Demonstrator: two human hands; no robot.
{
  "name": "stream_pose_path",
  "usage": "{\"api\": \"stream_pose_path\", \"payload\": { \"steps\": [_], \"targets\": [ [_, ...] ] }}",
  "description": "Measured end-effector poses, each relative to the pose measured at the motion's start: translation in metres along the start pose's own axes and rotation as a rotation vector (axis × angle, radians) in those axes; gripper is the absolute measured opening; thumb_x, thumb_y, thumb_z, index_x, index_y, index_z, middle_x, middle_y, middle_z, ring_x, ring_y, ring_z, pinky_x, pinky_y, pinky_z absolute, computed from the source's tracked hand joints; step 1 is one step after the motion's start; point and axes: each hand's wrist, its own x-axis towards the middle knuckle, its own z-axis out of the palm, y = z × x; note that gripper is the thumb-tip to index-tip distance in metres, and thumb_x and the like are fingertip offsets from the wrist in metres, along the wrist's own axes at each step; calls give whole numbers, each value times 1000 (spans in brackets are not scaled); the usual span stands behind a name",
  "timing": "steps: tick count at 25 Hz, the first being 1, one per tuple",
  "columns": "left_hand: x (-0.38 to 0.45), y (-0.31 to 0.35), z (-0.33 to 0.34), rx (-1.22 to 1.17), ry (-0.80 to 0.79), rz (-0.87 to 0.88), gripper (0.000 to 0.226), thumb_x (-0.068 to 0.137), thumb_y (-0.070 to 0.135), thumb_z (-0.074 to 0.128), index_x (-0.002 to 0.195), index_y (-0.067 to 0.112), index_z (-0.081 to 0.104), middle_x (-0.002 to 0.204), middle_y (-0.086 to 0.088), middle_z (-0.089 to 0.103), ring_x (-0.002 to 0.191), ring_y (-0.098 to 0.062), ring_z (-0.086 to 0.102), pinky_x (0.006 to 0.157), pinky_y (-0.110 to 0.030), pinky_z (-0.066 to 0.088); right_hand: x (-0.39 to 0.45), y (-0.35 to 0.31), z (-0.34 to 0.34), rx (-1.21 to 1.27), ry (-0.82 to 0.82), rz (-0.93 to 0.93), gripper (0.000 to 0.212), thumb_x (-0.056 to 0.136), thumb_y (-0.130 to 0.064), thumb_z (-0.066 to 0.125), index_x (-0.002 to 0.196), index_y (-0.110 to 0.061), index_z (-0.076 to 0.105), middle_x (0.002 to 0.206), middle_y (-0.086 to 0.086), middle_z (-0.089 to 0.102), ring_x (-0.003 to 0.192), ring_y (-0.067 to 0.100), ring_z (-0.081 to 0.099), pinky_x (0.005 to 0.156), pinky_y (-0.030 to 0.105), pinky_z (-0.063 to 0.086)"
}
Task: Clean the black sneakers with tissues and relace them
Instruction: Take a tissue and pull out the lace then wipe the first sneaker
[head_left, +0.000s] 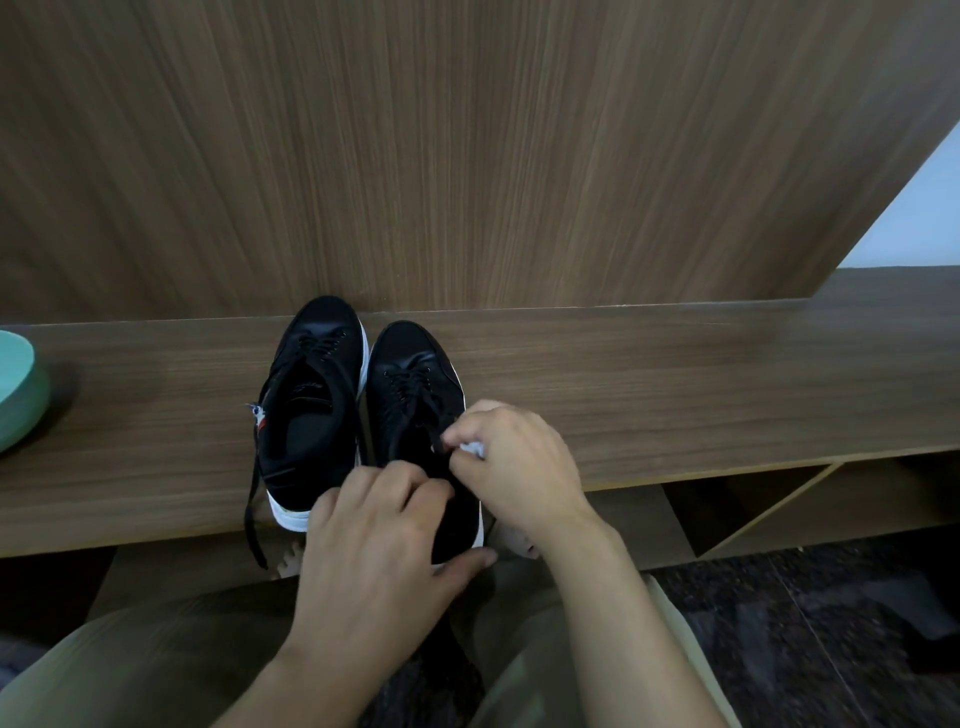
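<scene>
A view looking down from a person's head at a wooden counter (675, 374) backed by an upright wood-grain panel (467, 156). Two black sneakers with white soles sit side by side near the counter's front edge, toes pointing at the panel.

The left sneaker (311, 395) is loosely laced, and one long black lace (252, 509) trails over the counter's front edge and hangs down. The right sneaker (415, 410) is the one being worked on. Its heel reaches the front edge, probably so it sits close to the person.

The left hand (374, 561) covers that sneaker's heel, fingers curled at the collar and thumb stretched along the sole, apparently steadying it. Whether it also holds a lace cannot be told. The right hand (519, 457) pinches a black lace end between finger and thumb at the upper eyelets, with a small wad of white tissue (475, 449) tucked in its palm. This looks like lacing under way, with the tissue kept ready.

A teal bowl (15, 389) sits at the far left, well apart from the sneakers. Bare counter runs to the right of the sneakers, giving room to move. The panel stands just behind the toes. Below the front edge are the person's knees in olive trousers and a dark floor.
</scene>
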Motion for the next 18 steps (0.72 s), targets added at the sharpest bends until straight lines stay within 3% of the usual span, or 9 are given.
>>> {"api": "stream_pose_path", "payload": {
  "steps": [2, 4, 7, 10, 14, 18],
  "targets": [
    [5, 9, 3, 45, 45, 16, 57, 61, 69, 49, 94, 25, 66, 105, 5, 59, 97, -21, 51, 81, -42, 37, 3, 10, -3, 190, 72, 116, 22, 80, -18, 57, 86, -32, 74, 88, -20, 64, 79, 1, 56, 64, 19, 42],
    [16, 13, 4, 82, 77, 3, 58, 63, 68, 49, 96, 23, 64, 109, 2, 60, 107, -23, 51, 92, -48, 31, 3, 21, -7, 560, 165, 315, 20, 81, -17, 57, 81, -30, 73, 74, -20, 65, 72, 2, 58, 65, 22, 46],
    [19, 5, 14, 132, 7, -31, 59, 68, 69, 39, 76, 19, 70, 80, 4, 69, 110, -22, 58, 102, -55, 19, -2, 34, -12, 769, 238, 575, 22, 85, -13, 56, 80, -27, 72, 80, -7, 69, 80, 9, 62, 68, 27, 50],
    [12, 2, 19, 139, 33, -11, 54, 68, 67, 40, 62, 21, 67, 64, 8, 66, 111, -21, 59, 105, -57, 14, -3, 35, -17, 882, 226, 624, 22, 85, -7, 55, 85, -20, 73, 67, -10, 65, 68, 0, 60, 60, 21, 42],
    [21, 13, 9, 147, 103, -46, 45, 60, 65, 63, 61, 20, 68, 103, 3, 62, 114, -25, 48, 104, -56, 15, 1, 29, -15, 888, 289, 645, 17, 84, -11, 57, 91, -16, 71, 78, -2, 63, 73, 8, 57, 61, 18, 48],
    [30, 16, 19, 96, 156, 11, 26, 59, 40, 79, 53, 19, 64, 132, 2, 53, 134, -24, 29, 104, -61, 7, 1, 26, -15, 1138, 299, 700, 17, 91, -19, 50, 96, -17, 66, 104, 6, 65, 97, 20, 62, 84, 37, 52]
  ]
}}
